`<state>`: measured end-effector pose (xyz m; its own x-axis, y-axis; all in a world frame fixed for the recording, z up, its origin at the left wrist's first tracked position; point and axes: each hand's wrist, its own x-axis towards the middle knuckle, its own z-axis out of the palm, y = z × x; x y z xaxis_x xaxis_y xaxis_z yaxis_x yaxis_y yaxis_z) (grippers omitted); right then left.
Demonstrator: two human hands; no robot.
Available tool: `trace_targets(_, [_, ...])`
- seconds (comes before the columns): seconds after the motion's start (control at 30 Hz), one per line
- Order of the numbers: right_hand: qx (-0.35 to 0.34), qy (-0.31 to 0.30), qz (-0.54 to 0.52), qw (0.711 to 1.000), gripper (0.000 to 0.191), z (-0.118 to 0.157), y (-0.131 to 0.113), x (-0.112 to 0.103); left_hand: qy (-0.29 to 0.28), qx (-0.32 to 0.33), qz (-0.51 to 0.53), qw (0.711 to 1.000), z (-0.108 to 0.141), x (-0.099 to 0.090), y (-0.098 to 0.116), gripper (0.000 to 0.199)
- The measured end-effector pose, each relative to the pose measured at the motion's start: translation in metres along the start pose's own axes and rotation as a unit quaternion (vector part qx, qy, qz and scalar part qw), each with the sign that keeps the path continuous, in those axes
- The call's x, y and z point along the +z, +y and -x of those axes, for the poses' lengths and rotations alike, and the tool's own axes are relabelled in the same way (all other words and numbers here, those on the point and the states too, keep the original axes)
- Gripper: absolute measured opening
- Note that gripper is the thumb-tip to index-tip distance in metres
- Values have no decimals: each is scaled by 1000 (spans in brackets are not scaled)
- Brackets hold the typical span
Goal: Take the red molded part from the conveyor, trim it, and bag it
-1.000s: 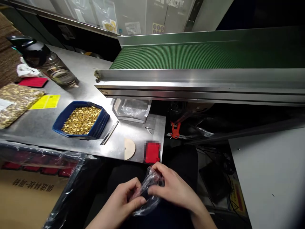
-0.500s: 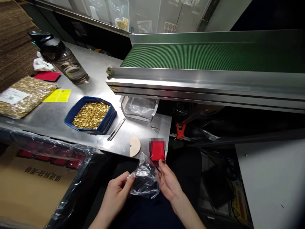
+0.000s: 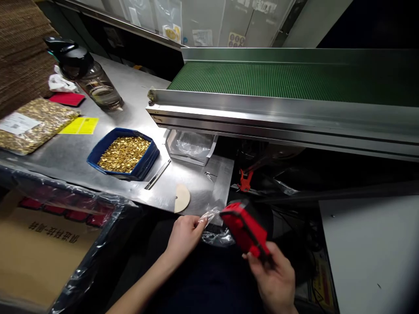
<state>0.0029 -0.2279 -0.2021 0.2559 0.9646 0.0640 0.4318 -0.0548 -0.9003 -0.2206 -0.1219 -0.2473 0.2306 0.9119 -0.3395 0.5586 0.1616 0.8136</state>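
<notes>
My left hand [image 3: 185,237] is closed, pinching the edge of a clear plastic bag [image 3: 216,237] between thumb and fingers. My right hand [image 3: 276,274] grips the lower end of a red and black item [image 3: 245,229], flat-sided and blocky with small red knobs. It is tilted over my lap and smeared by motion, so its exact kind is unclear. The item's upper end is close to the bag; whether they touch I cannot tell. A pale half-round disc [image 3: 182,198] lies on the metal table by my left hand.
A blue tray [image 3: 122,153] of small gold pieces, a cutter knife [image 3: 157,174] and a white bin [image 3: 190,147] stand on the table. Above runs a green conveyor [image 3: 248,78]. A plastic-lined carton [image 3: 49,244] is at left, a water bottle [image 3: 98,85] farther back.
My right hand moved right and down, raising the red and black item and tilting it. My left hand moved up and right with the bag, which now looks flatter, its dark bulk no longer showing.
</notes>
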Motion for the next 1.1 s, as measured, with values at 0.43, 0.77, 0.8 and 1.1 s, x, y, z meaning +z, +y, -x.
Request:
trace_targets(0.43, [81,-136,156,975,20,11,11,23,21,144,-101,984,1,6,19,34])
trace_targets(0.77, [223,-101,-48,969,34,-1,8,42,45,185,-73,979,11,21,12,18])
trace_targets(0.8, [210,-119,-21,970,31,-2,7,43,48,193,-60,978,12,22,12,18])
trace_targets(1.1, [130,-182,121,967,28,-45,-17,42,65,164,10,984,21,14,21,13])
